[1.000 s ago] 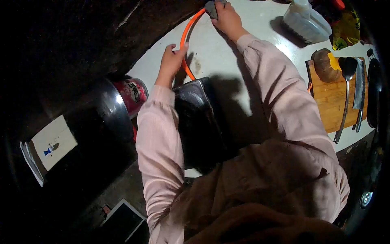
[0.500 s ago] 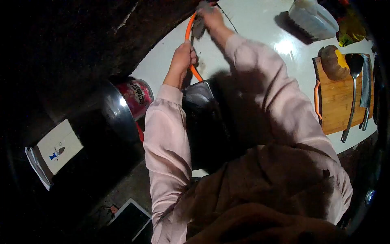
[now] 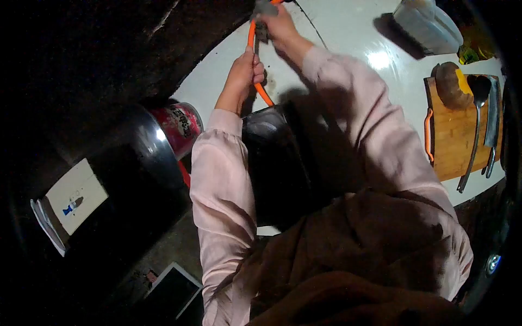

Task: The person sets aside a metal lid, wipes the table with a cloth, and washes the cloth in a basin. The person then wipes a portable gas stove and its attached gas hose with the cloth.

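Note:
An orange hose (image 3: 263,93) runs up from the back of a black, box-like appliance (image 3: 274,163) on the white table. My left hand (image 3: 242,76) is closed around the hose a little above the appliance. Farther up, at the top of the view, my right hand (image 3: 277,23) is wrapped around a grey cloth (image 3: 265,10). The cloth lies against the hose, which shows again beyond it. Motion blurs the cloth, and my right fingertips are partly hidden by it.
On the white table (image 3: 348,32) at right, a wooden cutting board (image 3: 451,141) bears a cut pumpkin (image 3: 452,87), a spatula (image 3: 473,141) and a cleaver (image 3: 491,122). Behind them stands a translucent plastic container (image 3: 427,27). A red can (image 3: 176,127) and a shiny metal pan (image 3: 147,141) are at left.
My right hand and the grey cloth have shifted slightly left along the hose, uncovering hose beyond them. My left hand keeps its grip, slightly higher in view. The whole view has tilted a little.

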A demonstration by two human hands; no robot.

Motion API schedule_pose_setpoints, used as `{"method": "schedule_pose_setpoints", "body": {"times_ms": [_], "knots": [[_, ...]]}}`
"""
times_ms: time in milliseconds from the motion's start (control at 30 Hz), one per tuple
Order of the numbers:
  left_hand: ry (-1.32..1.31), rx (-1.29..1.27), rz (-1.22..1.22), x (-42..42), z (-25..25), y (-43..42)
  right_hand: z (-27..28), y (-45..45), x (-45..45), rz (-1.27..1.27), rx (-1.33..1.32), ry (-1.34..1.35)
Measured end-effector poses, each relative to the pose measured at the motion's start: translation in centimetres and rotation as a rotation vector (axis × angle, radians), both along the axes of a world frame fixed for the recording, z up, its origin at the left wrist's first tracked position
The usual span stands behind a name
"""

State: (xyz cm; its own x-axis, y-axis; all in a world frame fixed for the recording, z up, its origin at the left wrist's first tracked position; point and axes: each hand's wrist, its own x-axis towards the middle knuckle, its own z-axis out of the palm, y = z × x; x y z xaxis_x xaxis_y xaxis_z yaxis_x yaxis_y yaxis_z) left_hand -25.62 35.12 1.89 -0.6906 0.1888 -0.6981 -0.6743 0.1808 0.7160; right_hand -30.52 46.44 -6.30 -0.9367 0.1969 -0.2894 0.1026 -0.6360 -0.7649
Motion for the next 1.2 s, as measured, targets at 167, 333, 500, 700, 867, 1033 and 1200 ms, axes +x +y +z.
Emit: {"method": "schedule_pose_setpoints", "body": {"times_ms": [167,333,500,700,867,1033,1200], "knots": [[-0.033,-0.035,0.052,0.1,0.1,-0.2,0.7,-1.1,3.8,0.195,-0.138,0.137],[-0.063,0.041,-0.002,0.1,0.4,0.3,-2.9,0.1,-3.9,-0.187,-0.23,0.161],[-0.086,0.098,0.001,-0.2,0.1,-0.6,0.3,-1.7,3.4,0.079,-0.238,0.106],[-0.084,0.105,0.011,-0.3,0.1,-0.4,0.7,0.7,-2.1,-0.147,-0.38,0.179],[-0.107,0.181,-0.012,-0.4,-0.1,-1.1,-0.1,-1.4,1.6,-0.085,-0.525,0.102],[-0.13,0.177,0.033,-0.4,0.0,-1.0,-0.1,-1.3,2.2,0.016,-0.41,0.053],[-0.113,0.128,-0.002,-0.1,0.2,-0.5,-2.2,-0.2,-3.8,-0.23,-0.622,0.035]]}}
